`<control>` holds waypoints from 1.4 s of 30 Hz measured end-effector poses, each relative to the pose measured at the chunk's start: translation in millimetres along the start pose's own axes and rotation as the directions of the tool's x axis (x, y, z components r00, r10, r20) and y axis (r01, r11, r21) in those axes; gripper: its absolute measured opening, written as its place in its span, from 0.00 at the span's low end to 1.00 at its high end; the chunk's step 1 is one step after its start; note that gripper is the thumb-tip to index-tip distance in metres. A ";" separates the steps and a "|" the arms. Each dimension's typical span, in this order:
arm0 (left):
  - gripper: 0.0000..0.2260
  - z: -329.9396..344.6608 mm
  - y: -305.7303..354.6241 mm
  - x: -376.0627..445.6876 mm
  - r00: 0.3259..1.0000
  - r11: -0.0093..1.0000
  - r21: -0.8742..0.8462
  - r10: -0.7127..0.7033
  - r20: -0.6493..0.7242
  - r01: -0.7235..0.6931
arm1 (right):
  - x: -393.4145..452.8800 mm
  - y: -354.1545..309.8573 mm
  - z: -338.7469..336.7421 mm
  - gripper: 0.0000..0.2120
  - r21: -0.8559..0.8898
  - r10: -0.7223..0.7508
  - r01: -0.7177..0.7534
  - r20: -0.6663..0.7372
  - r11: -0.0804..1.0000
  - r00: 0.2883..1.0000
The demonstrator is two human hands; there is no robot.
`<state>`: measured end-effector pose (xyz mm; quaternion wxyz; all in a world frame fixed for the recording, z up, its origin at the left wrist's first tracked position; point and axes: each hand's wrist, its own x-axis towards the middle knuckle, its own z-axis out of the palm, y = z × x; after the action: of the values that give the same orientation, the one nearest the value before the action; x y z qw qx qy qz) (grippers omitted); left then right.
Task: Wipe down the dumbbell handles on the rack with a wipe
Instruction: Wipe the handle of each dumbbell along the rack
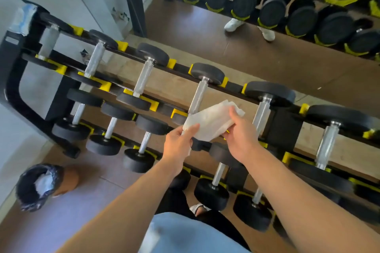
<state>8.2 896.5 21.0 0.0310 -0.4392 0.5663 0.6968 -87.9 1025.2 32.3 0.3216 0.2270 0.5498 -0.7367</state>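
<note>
Hands meet just past the picture's centre, both gripping one white wipe (pixel 212 122): the left hand (pixel 178 144) pinches its 8 o'clock corner, the right hand (pixel 239 136) pinches its 3 o'clock edge. Stretched between them, the wipe hangs over the rack (pixel 12 80), just at the near end of the fourth upper-row dumbbell handle (pixel 198 96); contact cannot be told. Upper tier shows six dumbbells with chrome handles, lower tier at least five. Farther off, at 1 o'clock, a mirror (pixel 257 57) reflects more dumbbells. No readable writing shows.
</note>
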 end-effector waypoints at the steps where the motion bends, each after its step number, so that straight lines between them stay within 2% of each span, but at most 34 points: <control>1: 0.13 -1.4 2.1 3.8 1.000 1.000 0.009 0.009 -0.011 -0.009 | 1.9 -1.3 -2.5 0.19 0.066 0.029 -0.030 0.014 0.997 0.999; 5: 0.11 -5.5 11.6 29.4 0.995 0.994 0.040 0.100 0.022 -0.100 | 11.2 -2.0 -6.6 0.17 0.180 0.122 -0.133 0.069 0.975 0.990; 8: 0.09 -10.6 20.4 51.7 0.985 0.976 0.132 0.168 0.030 -0.171 | 22.3 -7.2 -3.8 0.15 0.133 0.093 -0.099 0.051 0.986 0.994; 11: 0.08 -19.7 34.0 76.2 0.974 0.950 0.217 0.221 0.040 -0.225 | 37.4 -11.3 1.8 0.14 0.055 0.064 -0.062 -0.040 0.997 0.997; 15: 0.08 -28.1 47.4 119.1 0.971 0.924 0.303 0.207 0.120 -0.234 | 70.6 -8.8 18.7 0.07 -0.133 -0.057 0.028 -0.222 0.991 0.973; 17: 0.09 -26.2 50.5 138.8 0.972 0.913 0.340 0.190 0.136 -0.226 | 86.6 -1.9 25.6 0.07 -0.293 -0.157 0.041 -0.387 0.955 0.908; 19: 0.09 -21.3 49.4 155.5 0.978 0.914 0.357 0.149 0.144 -0.192 | 92.4 6.0 32.4 0.11 -0.579 -0.365 0.012 -0.498 0.815 0.786; 20: 0.09 -18.6 47.7 162.7 0.981 0.915 0.365 0.127 0.148 -0.174 | 93.2 10.0 36.3 0.14 -0.686 -0.466 0.008 -0.484 0.727 0.741; 21: 0.10 -15.8 45.6 168.3 0.983 0.911 0.380 0.109 0.147 -0.158 | 92.0 12.8 42.7 0.15 -0.741 -0.517 0.031 -0.437 0.671 0.736; 22: 0.11 -13.0 43.4 172.6 0.985 0.907 0.396 0.095 0.145 -0.146 | 92.0 15.3 51.1 0.15 -0.753 -0.506 0.064 -0.375 0.655 0.777; 24: 0.10 -9.3 37.2 177.6 0.984 0.902 0.406 0.094 0.152 -0.149 | 94.0 22.3 71.7 0.17 -0.733 -0.361 0.071 -0.245 0.676 0.900; 26: 0.08 -7.4 31.3 173.9 0.981 0.898 0.404 0.124 0.147 -0.174 | 102.8 29.8 88.5 0.18 -0.715 -0.218 0.016 -0.192 0.699 0.957; 27: 0.07 -6.2 28.9 169.3 0.982 0.894 0.408 0.156 0.103 -0.184 | 107.6 31.6 94.4 0.19 -0.699 -0.184 -0.007 -0.198 0.715 0.963; 29: 0.07 -3.4 24.4 159.4 0.975 0.924 0.347 0.203 -0.094 -0.159 | 121.4 33.8 97.0 0.19 -0.663 -0.189 -0.026 -0.250 0.748 0.950; 31: 0.07 0.7 22.9 148.0 0.934 0.972 0.207 0.174 -0.312 -0.112 | 130.7 33.4 94.2 0.18 -0.625 -0.240 0.005 -0.292 0.780 0.926; 32: 0.06 3.2 23.1 144.2 0.920 0.982 0.165 0.148 -0.363 -0.092 | 132.7 34.0 92.9 0.17 -0.603 -0.267 0.034 -0.301 0.797 0.916; 34: 0.06 7.3 21.1 139.3 0.913 0.980 0.190 0.127 -0.388 -0.056 | 130.2 38.8 92.2 0.14 -0.565 -0.339 0.105 -0.329 0.819 0.881; 38: 0.07 8.3 16.4 142.7 0.908 0.950 0.305 0.183 -0.378 -0.065 | 128.3 35.6 95.8 0.12 -0.463 -0.446 0.214 -0.481 0.860 0.754; 39: 0.07 9.1 16.4 143.5 0.908 0.942 0.328 0.193 -0.372 -0.066 | 129.6 32.5 96.0 0.12 -0.452 -0.439 0.217 -0.471 0.865 0.765; 42: 0.08 9.1 18.5 141.9 0.904 0.928 0.370 0.196 -0.379 -0.046 | 125.6 39.6 88.2 0.17 -0.575 -0.344 0.156 -0.234 0.803 0.909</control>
<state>-93.9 832.9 -56.9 -0.0541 -0.5259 0.7021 0.4770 -144.3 905.3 -54.6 0.1754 0.1694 0.8068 -0.5381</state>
